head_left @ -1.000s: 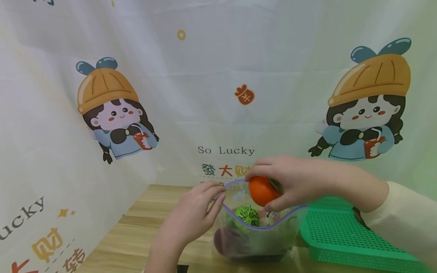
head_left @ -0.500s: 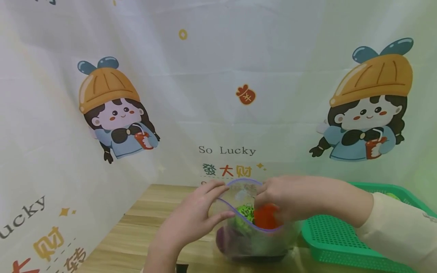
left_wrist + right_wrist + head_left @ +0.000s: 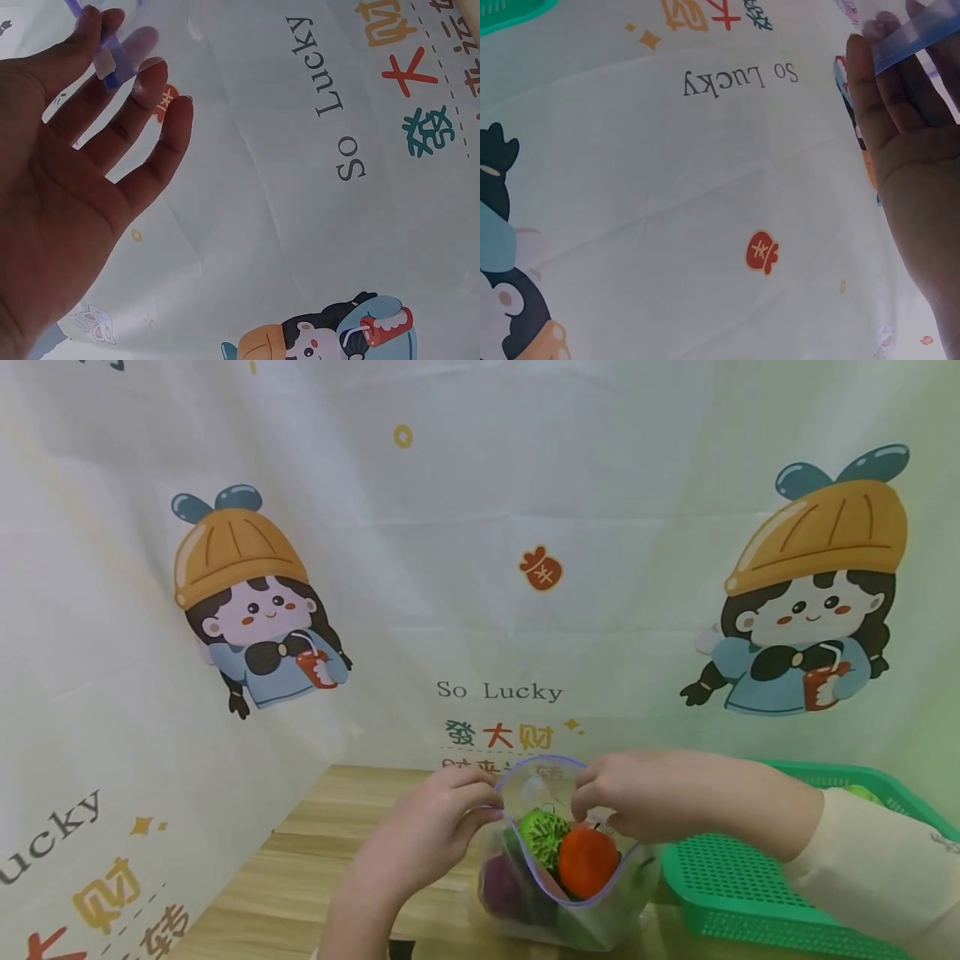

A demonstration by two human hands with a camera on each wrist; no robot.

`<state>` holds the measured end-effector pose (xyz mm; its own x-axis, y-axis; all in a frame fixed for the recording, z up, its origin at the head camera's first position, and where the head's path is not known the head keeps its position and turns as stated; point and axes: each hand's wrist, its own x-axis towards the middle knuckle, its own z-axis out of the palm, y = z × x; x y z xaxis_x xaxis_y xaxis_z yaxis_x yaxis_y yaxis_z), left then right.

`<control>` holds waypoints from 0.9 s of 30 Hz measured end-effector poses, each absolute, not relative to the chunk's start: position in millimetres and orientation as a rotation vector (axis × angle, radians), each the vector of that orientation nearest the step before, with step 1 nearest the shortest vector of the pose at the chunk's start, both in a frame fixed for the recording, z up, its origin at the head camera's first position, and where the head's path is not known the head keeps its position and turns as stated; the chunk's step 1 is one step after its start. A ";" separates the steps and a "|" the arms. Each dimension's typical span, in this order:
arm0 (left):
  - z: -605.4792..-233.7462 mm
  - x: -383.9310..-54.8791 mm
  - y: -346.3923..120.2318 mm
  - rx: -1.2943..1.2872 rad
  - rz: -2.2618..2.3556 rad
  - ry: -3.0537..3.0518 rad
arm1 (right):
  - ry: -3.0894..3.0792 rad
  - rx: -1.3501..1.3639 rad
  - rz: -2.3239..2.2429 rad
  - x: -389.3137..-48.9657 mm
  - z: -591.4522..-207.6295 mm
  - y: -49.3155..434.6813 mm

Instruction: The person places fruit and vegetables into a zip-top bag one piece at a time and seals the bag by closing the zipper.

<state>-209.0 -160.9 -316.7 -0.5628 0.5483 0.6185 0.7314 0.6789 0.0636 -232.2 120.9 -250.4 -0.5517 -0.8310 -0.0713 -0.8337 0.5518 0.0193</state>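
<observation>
One clear zip bag (image 3: 603, 931) stands on the tabletop (image 3: 360, 827), its mouth gaping between two hands: left hand (image 3: 431, 827) pinches the left rim, right hand (image 3: 652, 795) grips the right. One red fruit (image 3: 588, 864), round, without evident long axis, lies inside just below the right fingers, nearer that hand; one green ball (image 3: 540, 835) sits beside it, leftward.

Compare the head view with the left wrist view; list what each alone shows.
Head view only: the red fruit and green patterned ball inside the clear bag, the green basket and the right hand.

Left wrist view only: the palm side of the left hand, and a whitish piece by the bag's purple rim.

Both: that hand, part of the rim, and the backdrop lettered So Lucky.
</observation>
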 end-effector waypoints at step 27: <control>-317.4 -208.5 -162.5 -0.943 -0.388 -2.400 | 2.781 -0.926 0.051 -327.7 -270.0 251.6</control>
